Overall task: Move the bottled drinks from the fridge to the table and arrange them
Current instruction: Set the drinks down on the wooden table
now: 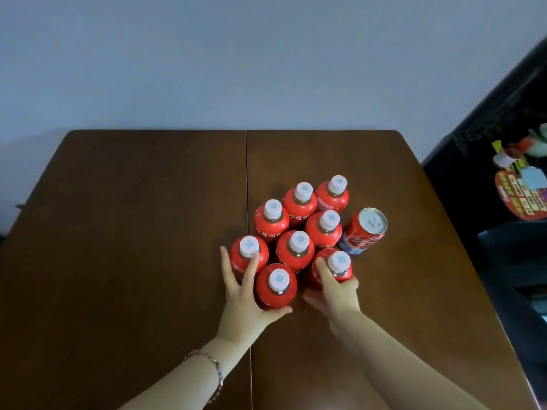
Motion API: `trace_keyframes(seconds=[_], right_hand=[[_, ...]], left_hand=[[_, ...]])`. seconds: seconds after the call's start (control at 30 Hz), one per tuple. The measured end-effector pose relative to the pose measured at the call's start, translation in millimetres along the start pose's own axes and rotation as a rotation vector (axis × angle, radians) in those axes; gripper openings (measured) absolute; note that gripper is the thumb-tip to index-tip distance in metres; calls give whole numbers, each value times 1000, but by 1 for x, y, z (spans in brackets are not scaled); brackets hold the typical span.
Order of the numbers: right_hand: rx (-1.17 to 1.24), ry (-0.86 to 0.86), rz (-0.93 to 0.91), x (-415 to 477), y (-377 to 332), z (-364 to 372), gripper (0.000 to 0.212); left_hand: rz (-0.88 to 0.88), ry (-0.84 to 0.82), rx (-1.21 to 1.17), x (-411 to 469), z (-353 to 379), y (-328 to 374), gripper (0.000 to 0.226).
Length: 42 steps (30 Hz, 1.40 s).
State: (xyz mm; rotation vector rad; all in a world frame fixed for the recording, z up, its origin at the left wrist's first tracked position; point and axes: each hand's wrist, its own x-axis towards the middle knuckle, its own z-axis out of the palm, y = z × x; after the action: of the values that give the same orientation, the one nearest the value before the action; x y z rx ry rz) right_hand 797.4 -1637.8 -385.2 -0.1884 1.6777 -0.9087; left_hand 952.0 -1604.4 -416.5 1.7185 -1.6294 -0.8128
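Observation:
Several red bottles with white caps stand upright in a tight cluster (296, 241) on the brown table (118, 232). My left hand (242, 300) grips two of them at once: its fingers wrap the front-left bottle (247, 253) and its thumb curls under the nearest bottle (276, 287). My right hand (334, 288) grips the front-right bottle (336, 267), fingers around its shoulder. A red and blue drink can (365, 232) stands at the cluster's right side, touching it.
A seam (246, 173) runs down the table's middle, just left of the cluster. A pale wall rises behind the table's far edge. At the right stands a dark fridge or cabinet (488, 161) with coloured stickers (521, 196).

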Motion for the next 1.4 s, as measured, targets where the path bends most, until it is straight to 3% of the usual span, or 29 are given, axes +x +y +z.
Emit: trace_keyframes(seconds=[0.2, 0.27, 0.37, 0.47, 0.53, 0.57, 0.63, 0.67, 0.77, 0.83, 1.0, 1.2, 1.4], right_hand=[[99, -68, 58, 17, -3, 2, 60], [-65, -100, 83, 16, -4, -6, 52], [-535, -138, 82, 4, -11, -25, 28], [-820, -174, -5, -10, -18, -43, 37], [-887, -174, -99, -24, -26, -60, 42], [-900, -170, -137, -28, -29, -67, 42], [-900, -114, -224, -46, -39, -97, 40], [-906, -94, -263, -52, -43, -109, 39], [-916, 15, -371, -85, -49, -171, 37], [-922, 86, -404, -108, -44, -220, 35], [-887, 274, -389, -180, -11, -375, 30], [-847, 494, -222, -287, 58, -567, 29], [-720, 863, -78, -411, 143, -732, 32]], left_hand=[[-193, -16, -180, 0, 0, 10, 137], [-208, -55, -140, 5, -1, 9, 143], [-251, -78, 16, 6, -5, 20, 142], [-19, 72, 306, 1, -10, 46, 120], [228, 135, 288, -2, -13, 77, 89], [292, 59, 258, 1, -14, 91, 68], [313, -243, 225, -3, -12, 133, 28], [291, -398, 250, -3, -9, 148, 19], [297, -762, 530, -22, 21, 202, 22], [342, -913, 667, -45, 46, 232, 24], [552, -981, 652, -137, 114, 329, 16], [827, -994, 549, -299, 205, 452, 12], [1149, -1189, 471, -485, 288, 561, 20]])
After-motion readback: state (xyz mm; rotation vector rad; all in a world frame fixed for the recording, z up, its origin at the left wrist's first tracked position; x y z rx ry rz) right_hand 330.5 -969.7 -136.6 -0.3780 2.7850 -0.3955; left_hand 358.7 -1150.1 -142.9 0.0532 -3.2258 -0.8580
